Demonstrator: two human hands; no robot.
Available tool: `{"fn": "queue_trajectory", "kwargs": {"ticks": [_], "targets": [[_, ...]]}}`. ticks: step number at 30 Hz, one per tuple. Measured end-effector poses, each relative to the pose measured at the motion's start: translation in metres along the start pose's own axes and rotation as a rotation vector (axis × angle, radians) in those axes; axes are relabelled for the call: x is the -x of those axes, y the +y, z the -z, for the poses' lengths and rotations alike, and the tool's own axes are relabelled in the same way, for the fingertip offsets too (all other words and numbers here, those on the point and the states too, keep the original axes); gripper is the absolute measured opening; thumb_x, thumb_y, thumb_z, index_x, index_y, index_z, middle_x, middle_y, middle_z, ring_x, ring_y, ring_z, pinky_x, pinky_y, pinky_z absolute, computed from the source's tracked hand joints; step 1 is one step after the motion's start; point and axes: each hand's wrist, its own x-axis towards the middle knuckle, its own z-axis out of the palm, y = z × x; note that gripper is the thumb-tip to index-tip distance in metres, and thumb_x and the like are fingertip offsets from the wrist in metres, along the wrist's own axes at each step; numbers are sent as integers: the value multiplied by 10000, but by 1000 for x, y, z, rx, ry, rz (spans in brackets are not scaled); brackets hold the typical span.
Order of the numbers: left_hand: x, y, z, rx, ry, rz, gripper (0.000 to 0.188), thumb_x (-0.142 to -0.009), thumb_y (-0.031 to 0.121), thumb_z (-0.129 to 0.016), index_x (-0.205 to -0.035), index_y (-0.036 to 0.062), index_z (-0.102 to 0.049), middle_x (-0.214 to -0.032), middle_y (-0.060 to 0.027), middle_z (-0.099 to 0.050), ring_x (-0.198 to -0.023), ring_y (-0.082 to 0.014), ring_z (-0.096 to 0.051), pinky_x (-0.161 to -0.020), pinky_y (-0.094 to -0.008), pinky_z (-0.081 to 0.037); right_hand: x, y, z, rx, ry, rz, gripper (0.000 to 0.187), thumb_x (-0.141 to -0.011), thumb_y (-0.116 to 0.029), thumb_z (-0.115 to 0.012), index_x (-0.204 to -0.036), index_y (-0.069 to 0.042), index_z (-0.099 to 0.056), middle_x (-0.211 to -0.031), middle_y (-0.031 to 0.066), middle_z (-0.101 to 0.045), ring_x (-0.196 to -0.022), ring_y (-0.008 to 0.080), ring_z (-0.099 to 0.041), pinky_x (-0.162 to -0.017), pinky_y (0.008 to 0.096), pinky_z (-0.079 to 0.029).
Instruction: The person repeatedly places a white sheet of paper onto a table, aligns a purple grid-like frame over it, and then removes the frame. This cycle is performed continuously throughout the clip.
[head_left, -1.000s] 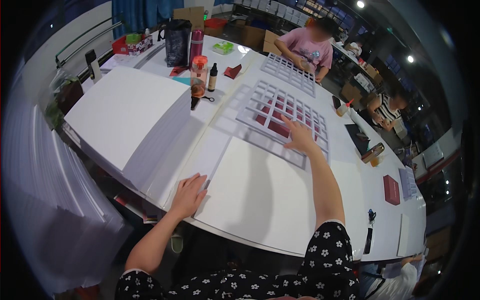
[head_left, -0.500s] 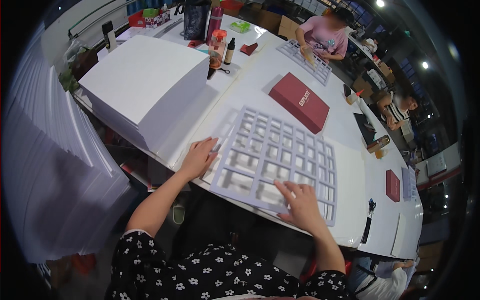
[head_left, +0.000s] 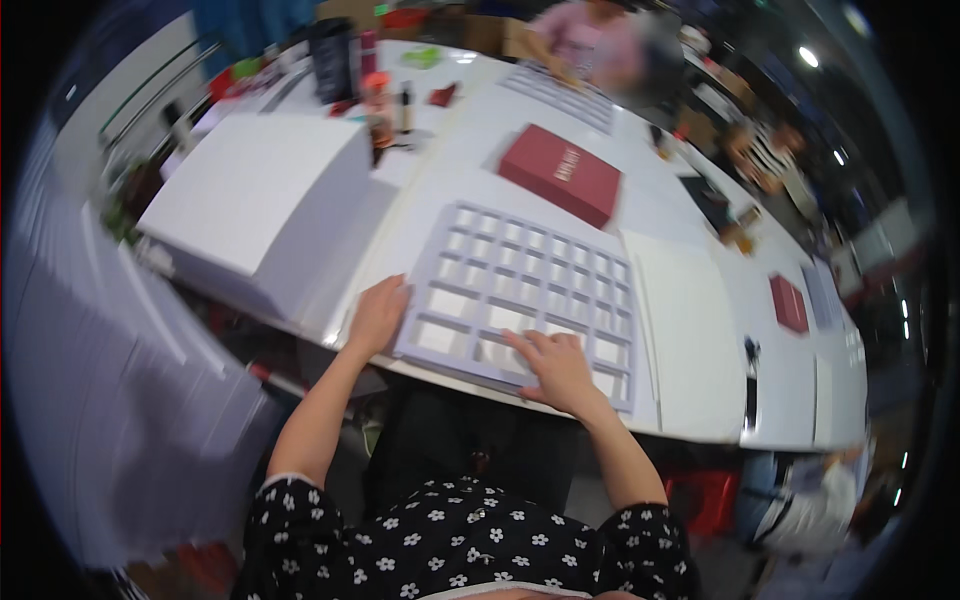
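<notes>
A pale lavender grid-shaped tray insert (head_left: 475,290) with many rectangular cells lies on the white worktable in front of me. My left hand (head_left: 378,315) rests by its left edge, fingers stretched out and close together. Over the grid's near bars lies my right hand (head_left: 555,372), its fingers spread and the thumb by the near edge. White shows through the cells. Just beyond the grid sits a closed dark red box (head_left: 562,172). The picture is somewhat blurred.
A tall stack of white sheets (head_left: 260,195) stands at the left, with more stacked sheets (head_left: 130,400) beside the table. Bottles (head_left: 378,108) stand behind. Across the table, a person in pink (head_left: 590,45) handles a similar grid (head_left: 560,97). White boards (head_left: 690,320) lie at the right.
The grid, raised a little off the table before with shadows beneath it, now lies flat. Both hands have stayed beside and on it. The whole view has shifted slightly.
</notes>
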Motion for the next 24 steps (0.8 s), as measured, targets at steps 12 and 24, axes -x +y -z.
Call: {"fn": "queue_trajectory", "kwargs": {"ticks": [12,24], "targets": [[30,-11,13,18,104,20,423,-1003,192,-495,-1371,-17,-514,-1136,-184,-602,-1078,-321,-545,-981,-432,-403,84,26,-31,-144,552,-470,944,-716,-338,-856,-1481,-68,-374,-1416,181,-485,-1283,386,-473,-1066,520,-368],[75,50,20,-428,-105,-80,700,-678,298,-875,-1225,-49,-608,-1079,-165,-557,-1030,-351,-505,-925,-450,-416,173,54,-87,-209,604,-877,608,-691,-336,-867,-1161,-15,-652,-1164,119,-612,-1082,325,-550,-928,426,-436]]}}
